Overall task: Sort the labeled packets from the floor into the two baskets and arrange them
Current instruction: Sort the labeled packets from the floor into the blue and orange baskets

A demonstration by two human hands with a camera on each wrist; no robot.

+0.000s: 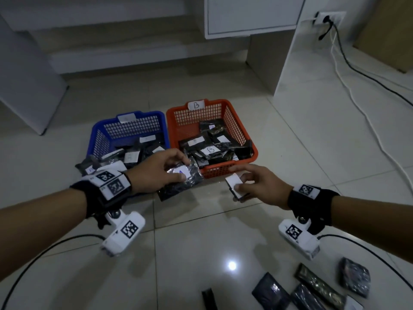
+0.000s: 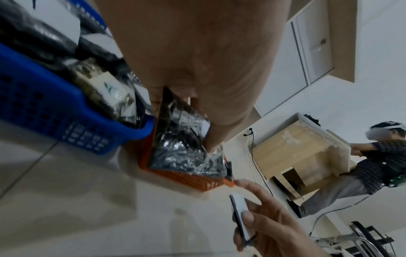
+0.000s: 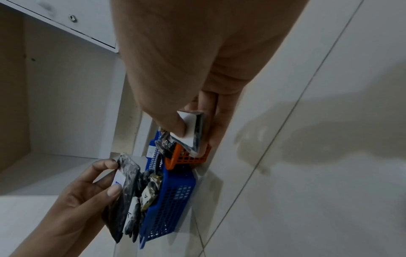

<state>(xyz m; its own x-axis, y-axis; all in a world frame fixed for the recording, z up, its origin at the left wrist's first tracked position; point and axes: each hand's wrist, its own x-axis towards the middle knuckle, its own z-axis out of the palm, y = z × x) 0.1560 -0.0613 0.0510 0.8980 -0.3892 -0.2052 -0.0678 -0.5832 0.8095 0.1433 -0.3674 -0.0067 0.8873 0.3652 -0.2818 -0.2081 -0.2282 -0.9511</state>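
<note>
My left hand [image 1: 161, 173] pinches a crinkled black packet [image 1: 185, 182] with a white label marked A, just in front of the gap between the two baskets. The same A packet [image 2: 186, 147] fills the left wrist view under my thumb. My right hand [image 1: 252, 182] pinches a small flat packet [image 1: 235, 185] with a white label, held on edge near the orange basket's front wall. That small packet [image 3: 193, 132] shows between thumb and fingers in the right wrist view. The blue basket [image 1: 98, 135] and the orange basket [image 1: 223, 171], tagged B, both hold several black packets.
Several more black packets [image 1: 312, 287] lie on the tiled floor at the lower right. Cables [image 1: 357, 104] run along the floor from a wall socket at the right. White cabinets [image 1: 252, 16] stand behind the baskets. Another person [image 2: 362, 165] stands far off in the left wrist view.
</note>
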